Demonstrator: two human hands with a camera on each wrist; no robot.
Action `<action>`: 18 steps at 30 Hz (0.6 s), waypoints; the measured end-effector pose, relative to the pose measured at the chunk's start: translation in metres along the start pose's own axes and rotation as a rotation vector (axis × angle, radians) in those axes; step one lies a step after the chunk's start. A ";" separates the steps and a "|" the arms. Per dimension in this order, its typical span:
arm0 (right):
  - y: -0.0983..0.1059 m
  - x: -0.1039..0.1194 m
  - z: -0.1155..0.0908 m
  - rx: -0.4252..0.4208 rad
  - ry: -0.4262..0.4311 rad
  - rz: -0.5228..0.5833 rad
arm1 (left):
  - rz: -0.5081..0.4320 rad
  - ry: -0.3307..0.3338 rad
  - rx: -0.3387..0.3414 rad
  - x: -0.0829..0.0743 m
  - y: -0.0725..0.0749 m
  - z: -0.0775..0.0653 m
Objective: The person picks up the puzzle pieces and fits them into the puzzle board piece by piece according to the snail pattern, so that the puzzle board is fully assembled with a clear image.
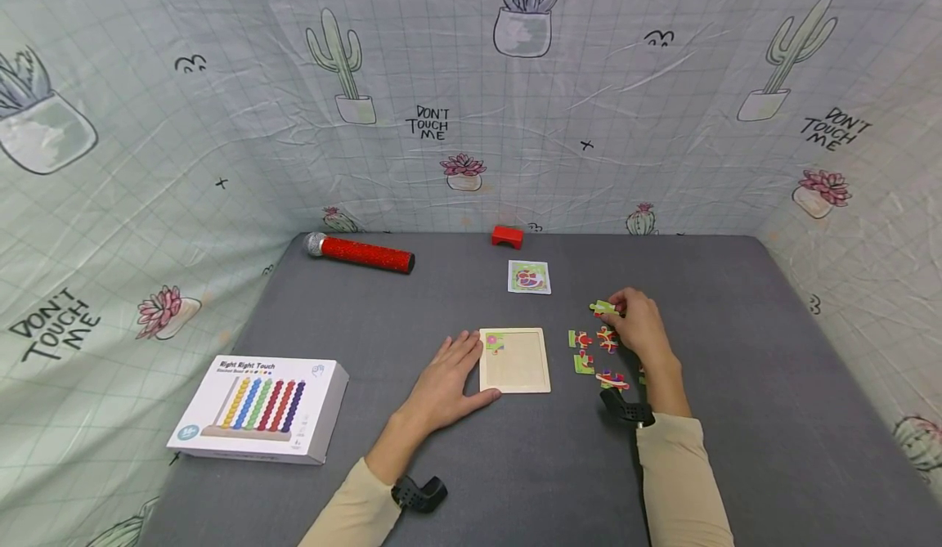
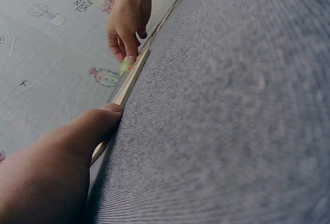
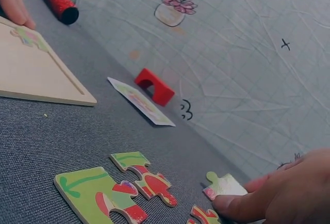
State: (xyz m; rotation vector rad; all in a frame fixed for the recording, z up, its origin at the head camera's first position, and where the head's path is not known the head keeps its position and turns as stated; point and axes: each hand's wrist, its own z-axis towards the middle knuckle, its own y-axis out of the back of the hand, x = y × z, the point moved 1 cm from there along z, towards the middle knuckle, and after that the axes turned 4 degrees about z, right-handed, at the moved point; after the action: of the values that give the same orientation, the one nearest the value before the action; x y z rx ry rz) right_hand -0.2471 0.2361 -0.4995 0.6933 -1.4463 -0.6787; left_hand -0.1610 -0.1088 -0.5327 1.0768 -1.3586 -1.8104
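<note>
My right hand (image 1: pixel 642 328) pinches a green jigsaw puzzle piece (image 1: pixel 601 307) between thumb and fingers, close over the table at the far end of the loose pieces. In the right wrist view the held piece (image 3: pixel 228 186) shows a rounded tab and a touch of red. My left hand (image 1: pixel 441 383) rests beside a square wooden puzzle tray (image 1: pixel 524 367), fingers extended along its left edge and thumb at its near corner. One green and pink piece (image 1: pixel 495 340) lies in the tray's far left corner. Several loose puzzle pieces (image 1: pixel 584 364) lie between the tray and my right hand.
Behind the tray lies a picture card (image 1: pixel 529 277), with a red arch block (image 1: pixel 508 237) farther back. A glittery red microphone (image 1: pixel 368 254) lies at the back left. The white bead-toy box (image 1: pixel 257 408) stands at the left. Patterned cloth (image 1: pixel 471 81) encloses the grey table.
</note>
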 end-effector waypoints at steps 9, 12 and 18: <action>0.001 -0.002 -0.003 0.003 -0.002 0.056 | 0.001 -0.002 -0.010 0.000 -0.002 0.000; 0.003 -0.001 -0.004 -0.013 0.007 0.072 | 0.004 -0.002 -0.013 0.000 -0.003 0.000; 0.004 0.004 -0.003 -0.037 0.034 0.092 | 0.003 -0.003 -0.020 0.000 -0.004 -0.001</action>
State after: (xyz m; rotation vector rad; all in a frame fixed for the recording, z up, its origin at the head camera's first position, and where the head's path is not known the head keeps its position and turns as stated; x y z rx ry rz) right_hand -0.2443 0.2352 -0.4940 0.6035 -1.4217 -0.6178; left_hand -0.1599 -0.1079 -0.5365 1.0618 -1.3404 -1.8201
